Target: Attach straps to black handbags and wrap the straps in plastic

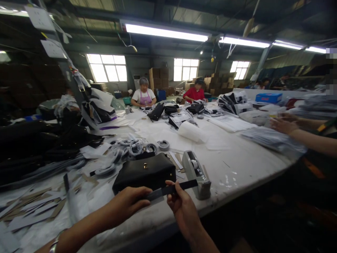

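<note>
A black strap (168,190) stretches between my two hands near the front edge of the table. My left hand (135,201) pinches its left part, where a greyish see-through wrap covers it. The fingers of my right hand (182,203) close on the bare black part, and its end sticks out to the right, in front of a grey tape dispenser (204,188). Just behind my hands lies a black handbag (144,170) with a gold-coloured clasp. Coiled, wrapped straps (136,147) are heaped beyond the bag.
Cardboard and paper strips (34,207) lie at the left, below a pile of black bags (39,147). A white foam sheet roll (191,132) sits mid-table. Two people work across the table; another person's hands (285,123) are over wrapped bags at the right.
</note>
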Demonstrator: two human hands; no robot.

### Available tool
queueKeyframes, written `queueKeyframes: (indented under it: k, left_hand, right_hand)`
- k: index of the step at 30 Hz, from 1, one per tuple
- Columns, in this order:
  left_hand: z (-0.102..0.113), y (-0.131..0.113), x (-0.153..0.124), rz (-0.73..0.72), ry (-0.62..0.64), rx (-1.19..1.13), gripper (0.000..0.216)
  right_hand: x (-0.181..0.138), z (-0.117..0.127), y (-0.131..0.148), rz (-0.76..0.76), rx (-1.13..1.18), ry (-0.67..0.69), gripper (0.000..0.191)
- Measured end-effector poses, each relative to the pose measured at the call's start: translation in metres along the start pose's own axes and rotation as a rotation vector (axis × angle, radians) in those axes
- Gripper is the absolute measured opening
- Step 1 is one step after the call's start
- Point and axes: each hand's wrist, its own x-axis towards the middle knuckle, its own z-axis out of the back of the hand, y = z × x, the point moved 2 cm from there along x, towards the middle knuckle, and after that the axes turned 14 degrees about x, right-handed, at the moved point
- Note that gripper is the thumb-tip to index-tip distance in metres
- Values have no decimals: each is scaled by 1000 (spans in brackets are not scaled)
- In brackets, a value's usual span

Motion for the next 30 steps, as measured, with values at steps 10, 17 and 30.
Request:
queueKeyframes:
  k: [10, 17, 30]
  left_hand:
    - [-10, -14, -11, 253, 238, -340, 30]
    - [-16, -3, -10, 349, 277, -256, 42]
    - [-38, 10, -40, -110, -335, 722, 46]
  right_hand:
    - [3, 30, 25, 120, -99, -77, 29]
    - [12, 54, 30, 109, -370, -64, 40]
    - [25, 73, 42, -179, -326, -20, 30]
